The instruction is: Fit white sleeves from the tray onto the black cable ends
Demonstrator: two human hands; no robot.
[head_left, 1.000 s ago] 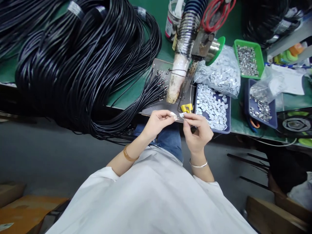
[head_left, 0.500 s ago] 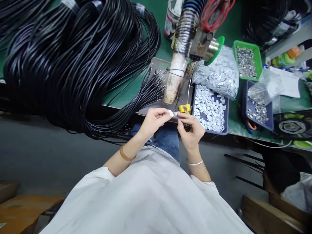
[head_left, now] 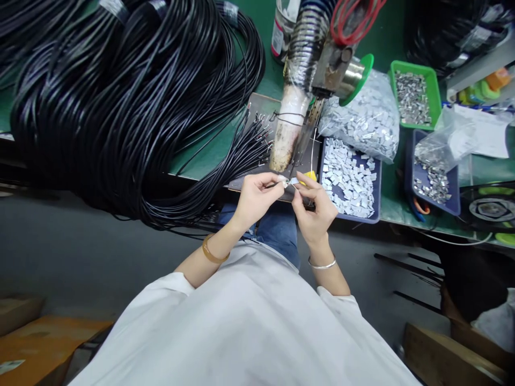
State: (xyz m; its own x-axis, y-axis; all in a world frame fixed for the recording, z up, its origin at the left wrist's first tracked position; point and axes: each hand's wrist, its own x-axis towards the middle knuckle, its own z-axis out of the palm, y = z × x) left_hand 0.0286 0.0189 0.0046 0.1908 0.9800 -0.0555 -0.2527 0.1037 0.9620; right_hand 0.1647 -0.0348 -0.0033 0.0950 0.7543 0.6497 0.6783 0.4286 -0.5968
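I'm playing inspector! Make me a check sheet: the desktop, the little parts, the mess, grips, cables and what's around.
Surface: green tabletop, with a brownish board at its front edge.
Job's things: pale tabs strewn in a blue tray; a plastic bag behind it holds more.
Clutter: jar, red cord, green-rimmed wire spool, and something yellow, partly hidden.
Grips: left grip pinches a small part, unclear which; right grip pinches what looks like a pale tab; they nearly meet.
Cables: black cables bundled thickly at the left, banded with tape; many ends spread on the board.
Surroundings: cardboard boxes low at left and right.
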